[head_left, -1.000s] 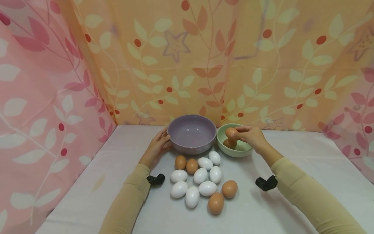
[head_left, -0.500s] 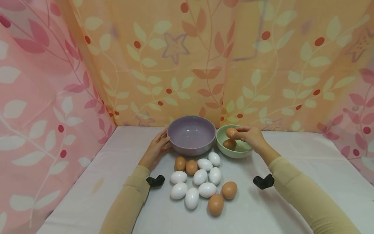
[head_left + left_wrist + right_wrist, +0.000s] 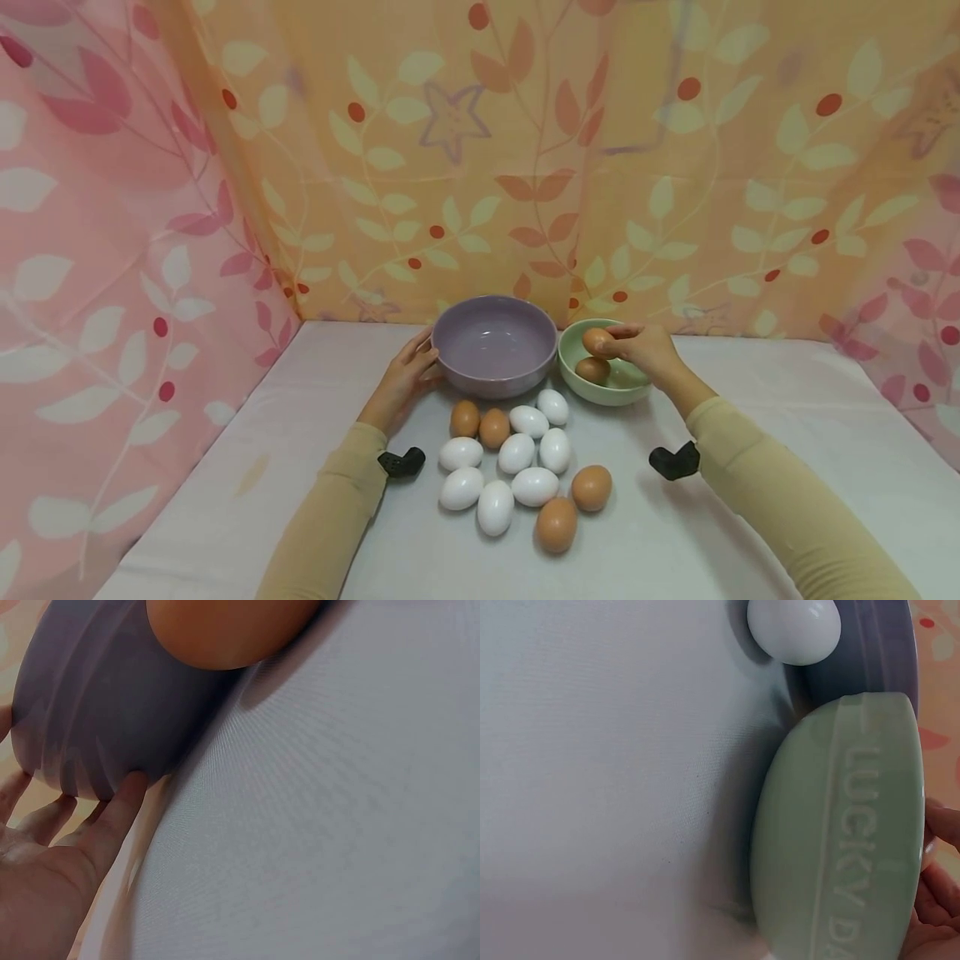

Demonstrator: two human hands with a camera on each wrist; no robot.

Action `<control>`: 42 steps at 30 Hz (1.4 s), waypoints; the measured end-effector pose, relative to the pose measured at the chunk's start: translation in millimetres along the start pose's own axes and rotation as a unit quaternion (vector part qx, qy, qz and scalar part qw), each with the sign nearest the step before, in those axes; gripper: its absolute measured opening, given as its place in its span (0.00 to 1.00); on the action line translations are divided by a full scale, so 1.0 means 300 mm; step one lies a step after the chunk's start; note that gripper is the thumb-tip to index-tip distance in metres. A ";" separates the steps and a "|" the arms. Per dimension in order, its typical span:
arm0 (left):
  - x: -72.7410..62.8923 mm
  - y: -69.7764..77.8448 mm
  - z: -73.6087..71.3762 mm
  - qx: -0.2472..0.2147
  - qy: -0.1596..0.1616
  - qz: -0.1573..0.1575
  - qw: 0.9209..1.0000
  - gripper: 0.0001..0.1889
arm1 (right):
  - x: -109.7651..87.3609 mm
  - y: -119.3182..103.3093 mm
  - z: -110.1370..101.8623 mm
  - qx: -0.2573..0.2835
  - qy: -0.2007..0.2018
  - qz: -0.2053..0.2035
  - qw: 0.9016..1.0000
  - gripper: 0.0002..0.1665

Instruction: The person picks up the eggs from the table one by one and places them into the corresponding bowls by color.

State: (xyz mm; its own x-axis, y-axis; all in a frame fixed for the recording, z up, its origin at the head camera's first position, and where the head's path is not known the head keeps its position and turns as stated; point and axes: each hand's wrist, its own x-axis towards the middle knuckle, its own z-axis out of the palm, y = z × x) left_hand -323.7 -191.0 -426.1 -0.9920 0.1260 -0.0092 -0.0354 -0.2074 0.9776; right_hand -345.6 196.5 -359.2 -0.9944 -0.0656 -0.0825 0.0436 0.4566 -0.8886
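My right hand [image 3: 647, 353] pinches a brown egg [image 3: 597, 342] between thumb and fingers, over the light green bowl [image 3: 611, 395]. Inside that bowl, just below, lies another brown egg [image 3: 592, 371]. In the right wrist view the wall of the green bowl [image 3: 840, 840] hides most of the hand. My left hand [image 3: 406, 372] rests against the left side of the purple bowl [image 3: 497, 385]. The left wrist view shows its extended fingers [image 3: 120, 811] touching the outer wall of the purple bowl [image 3: 112, 712].
In front of the bowls, several white eggs [image 3: 496, 507] lie grouped on the white cloth [image 3: 660, 550]. Two brown eggs [image 3: 494, 428] sit close to the purple bowl and two more brown eggs [image 3: 557, 525] nearer the front. A patterned curtain [image 3: 450, 208] stands behind the bowls.
Both hands and bowls stay nearly in place. The pinched egg remains over the green bowl, and the right forearm has shifted slightly left.
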 end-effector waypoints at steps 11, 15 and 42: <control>-0.004 -0.013 0.002 -0.011 -0.008 0.005 1.000 0.31 | 0.020 0.017 -0.004 -0.065 -0.004 -0.007 0.998 0.33; -0.005 -0.015 0.005 -0.006 -0.009 0.007 1.000 0.31 | 0.025 0.019 -0.006 -0.079 -0.003 -0.010 0.997 0.33; -0.003 -0.002 0.002 -0.001 -0.006 0.012 1.000 0.31 | 0.058 0.033 0.030 -0.114 -0.037 -0.001 0.993 0.34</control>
State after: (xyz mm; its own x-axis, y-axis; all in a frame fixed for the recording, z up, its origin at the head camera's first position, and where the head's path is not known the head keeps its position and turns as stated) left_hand -322.7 -190.3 -426.5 -0.9909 0.1333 0.0170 -0.0119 -0.2131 0.9770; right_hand -361.8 192.0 -373.5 -0.9843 -0.1279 -0.1220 0.0109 0.6448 -0.7643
